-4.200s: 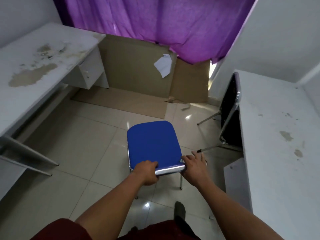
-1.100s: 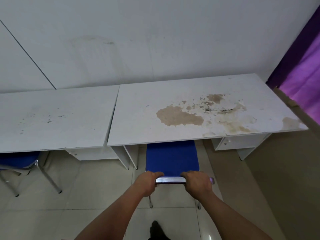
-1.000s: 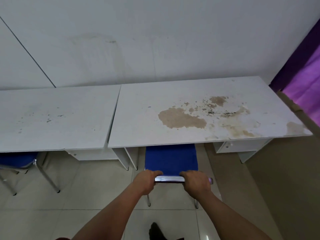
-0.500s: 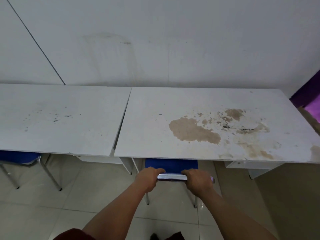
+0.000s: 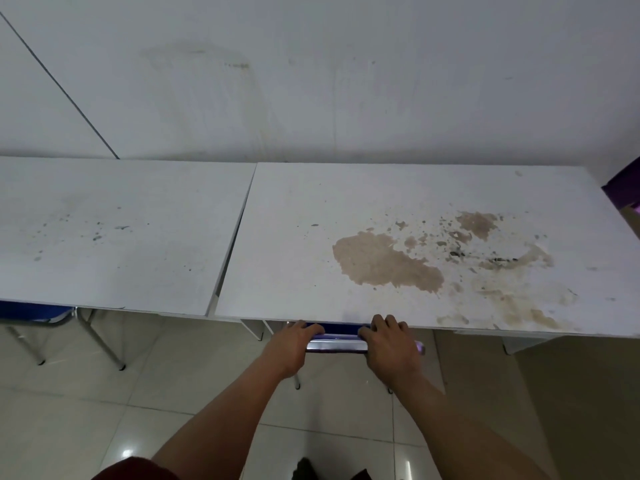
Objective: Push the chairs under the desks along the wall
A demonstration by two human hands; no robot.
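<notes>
A blue chair (image 5: 341, 329) with a chrome frame sits almost wholly under the stained white desk (image 5: 294, 258) against the wall. Only a thin strip of blue seat and the chrome rear bar (image 5: 337, 345) show at the desk's front edge. My left hand (image 5: 294, 344) grips the left end of that bar. My right hand (image 5: 388, 341) grips its right end, with fingertips touching the desk edge. Two chrome legs reach the floor below my wrists.
A second white desk (image 5: 114, 237) adjoins on the left, with another blue chair (image 5: 33, 313) partly under it and its chrome legs standing out on the tiles. A purple curtain (image 5: 623, 188) edges the right. The floor is pale tile, with brown cardboard (image 5: 571, 393) at right.
The chair slid forward under the stained desk; the visible blue seat shrank from a wide patch to a thin strip. Both hands kept their grip on the bar and moved up to the desk edge.
</notes>
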